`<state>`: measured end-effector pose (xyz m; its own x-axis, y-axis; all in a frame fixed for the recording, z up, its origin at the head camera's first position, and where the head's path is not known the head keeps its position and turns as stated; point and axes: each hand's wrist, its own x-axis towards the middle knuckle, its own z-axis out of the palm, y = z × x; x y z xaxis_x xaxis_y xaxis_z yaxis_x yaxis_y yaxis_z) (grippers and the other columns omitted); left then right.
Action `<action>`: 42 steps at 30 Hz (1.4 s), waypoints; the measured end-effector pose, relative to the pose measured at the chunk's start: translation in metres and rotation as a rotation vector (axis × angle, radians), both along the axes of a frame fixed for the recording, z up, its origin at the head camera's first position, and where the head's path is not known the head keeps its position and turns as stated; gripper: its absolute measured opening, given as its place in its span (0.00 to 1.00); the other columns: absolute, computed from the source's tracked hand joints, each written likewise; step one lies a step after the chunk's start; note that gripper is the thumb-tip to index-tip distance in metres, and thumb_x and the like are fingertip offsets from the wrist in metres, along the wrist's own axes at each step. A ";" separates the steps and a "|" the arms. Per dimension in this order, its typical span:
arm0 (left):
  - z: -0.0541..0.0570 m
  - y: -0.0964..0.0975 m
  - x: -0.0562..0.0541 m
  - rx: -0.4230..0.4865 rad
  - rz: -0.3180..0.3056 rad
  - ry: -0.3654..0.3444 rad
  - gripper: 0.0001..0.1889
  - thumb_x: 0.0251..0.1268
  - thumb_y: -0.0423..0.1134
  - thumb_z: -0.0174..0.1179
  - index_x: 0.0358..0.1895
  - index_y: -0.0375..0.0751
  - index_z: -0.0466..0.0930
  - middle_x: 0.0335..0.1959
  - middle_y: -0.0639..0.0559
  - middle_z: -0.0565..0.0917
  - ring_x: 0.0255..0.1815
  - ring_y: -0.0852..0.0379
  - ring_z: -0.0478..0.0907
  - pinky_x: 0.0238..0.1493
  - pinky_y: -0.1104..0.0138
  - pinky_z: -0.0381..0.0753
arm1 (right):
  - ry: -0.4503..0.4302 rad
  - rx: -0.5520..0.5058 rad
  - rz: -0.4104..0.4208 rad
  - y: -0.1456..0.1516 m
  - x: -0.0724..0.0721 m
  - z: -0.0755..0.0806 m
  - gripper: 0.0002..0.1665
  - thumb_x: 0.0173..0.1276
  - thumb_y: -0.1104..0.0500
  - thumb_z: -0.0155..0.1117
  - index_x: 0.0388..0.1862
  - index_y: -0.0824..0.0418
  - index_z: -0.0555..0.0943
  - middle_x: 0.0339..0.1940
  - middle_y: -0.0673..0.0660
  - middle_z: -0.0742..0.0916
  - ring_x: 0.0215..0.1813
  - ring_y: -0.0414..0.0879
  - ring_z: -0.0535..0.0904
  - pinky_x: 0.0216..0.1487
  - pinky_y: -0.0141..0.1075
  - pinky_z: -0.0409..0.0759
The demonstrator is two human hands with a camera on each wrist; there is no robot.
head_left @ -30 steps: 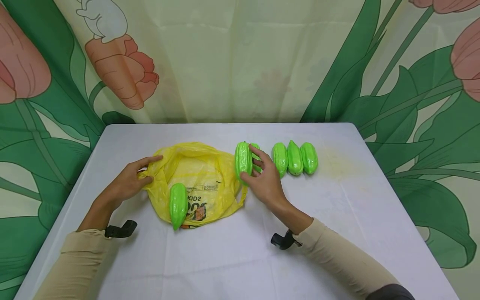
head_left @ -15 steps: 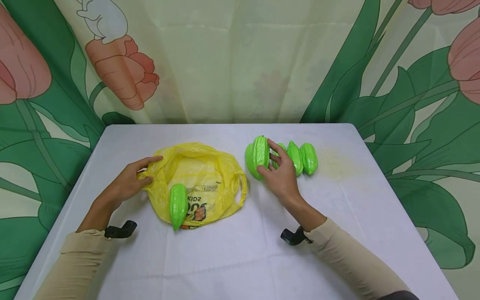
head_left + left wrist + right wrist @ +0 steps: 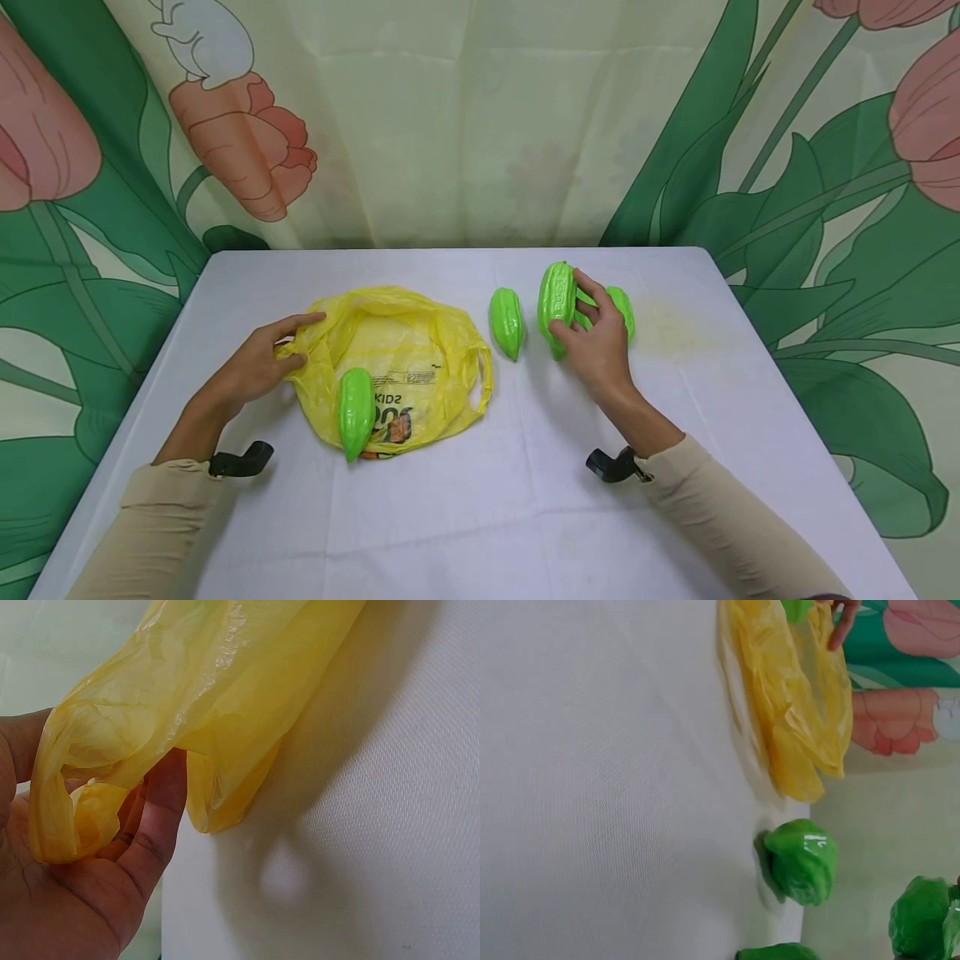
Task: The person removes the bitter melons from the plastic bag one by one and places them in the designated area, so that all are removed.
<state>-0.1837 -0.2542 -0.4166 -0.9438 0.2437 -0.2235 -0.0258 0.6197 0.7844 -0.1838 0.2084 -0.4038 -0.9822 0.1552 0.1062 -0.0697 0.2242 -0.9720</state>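
Observation:
My left hand pinches the left rim of a yellow plastic bag; in the left wrist view a bag handle loops over the fingers. One glossy green ridged gourd lies at the bag's near left part. Between thumb and fingertips, my right hand holds another green gourd, raised in front of the row at the back right. To its left a single gourd lies by itself. The gourd at the row's right end shows partly; the hand and held gourd hide others.
A white cloth covers the table, whose far edge meets a curtain printed with tulips, leaves and a carrot. Black wrist cameras sit on both forearms. A faint yellowish stain marks the cloth at right.
My right hand has carried the held gourd rightward, from beside the bag past the single gourd to the row. The left hand and bag stay in place.

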 end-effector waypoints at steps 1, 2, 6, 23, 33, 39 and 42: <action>0.000 0.000 0.000 0.003 0.001 -0.002 0.37 0.76 0.27 0.52 0.85 0.48 0.59 0.89 0.37 0.51 0.85 0.29 0.54 0.77 0.35 0.64 | -0.001 0.002 -0.005 0.002 0.000 0.000 0.48 0.66 0.71 0.66 0.83 0.48 0.68 0.81 0.46 0.72 0.75 0.46 0.76 0.70 0.40 0.80; 0.000 0.000 0.000 0.004 0.002 -0.004 0.37 0.76 0.27 0.52 0.86 0.48 0.59 0.88 0.36 0.51 0.84 0.29 0.54 0.77 0.35 0.64 | -0.002 0.004 -0.012 0.005 0.000 0.000 0.48 0.66 0.71 0.66 0.83 0.48 0.68 0.81 0.47 0.72 0.74 0.46 0.76 0.69 0.40 0.80; -0.001 -0.001 0.000 0.008 0.006 -0.012 0.37 0.76 0.27 0.52 0.85 0.49 0.59 0.88 0.36 0.51 0.84 0.29 0.54 0.77 0.35 0.63 | -0.006 0.025 -0.037 0.014 0.000 0.000 0.47 0.66 0.70 0.66 0.83 0.47 0.68 0.82 0.46 0.72 0.75 0.46 0.76 0.70 0.39 0.79; -0.003 0.000 -0.002 -0.007 -0.010 0.002 0.37 0.76 0.27 0.52 0.86 0.47 0.57 0.88 0.35 0.51 0.83 0.29 0.56 0.76 0.36 0.67 | -0.038 0.084 -0.134 0.057 -0.006 -0.002 0.48 0.70 0.70 0.64 0.86 0.46 0.63 0.84 0.47 0.69 0.78 0.47 0.74 0.69 0.38 0.80; -0.004 -0.001 -0.003 0.006 0.000 -0.011 0.36 0.77 0.28 0.52 0.85 0.48 0.59 0.88 0.36 0.51 0.84 0.29 0.54 0.78 0.35 0.64 | -0.060 0.163 -0.198 0.078 -0.007 0.001 0.47 0.71 0.67 0.65 0.86 0.47 0.63 0.85 0.50 0.68 0.79 0.49 0.73 0.69 0.40 0.80; -0.003 0.000 -0.004 0.001 -0.006 0.001 0.36 0.76 0.27 0.52 0.85 0.47 0.59 0.88 0.35 0.52 0.84 0.29 0.54 0.77 0.35 0.64 | -0.078 0.200 -0.213 0.090 -0.009 0.002 0.47 0.72 0.66 0.65 0.86 0.47 0.63 0.85 0.50 0.68 0.79 0.50 0.73 0.69 0.38 0.80; -0.003 -0.001 -0.004 -0.003 -0.006 -0.002 0.36 0.77 0.27 0.52 0.85 0.48 0.59 0.88 0.35 0.52 0.84 0.29 0.55 0.77 0.35 0.64 | -0.093 0.222 -0.217 0.096 -0.010 0.002 0.47 0.72 0.66 0.65 0.86 0.46 0.62 0.85 0.50 0.68 0.79 0.51 0.73 0.68 0.35 0.80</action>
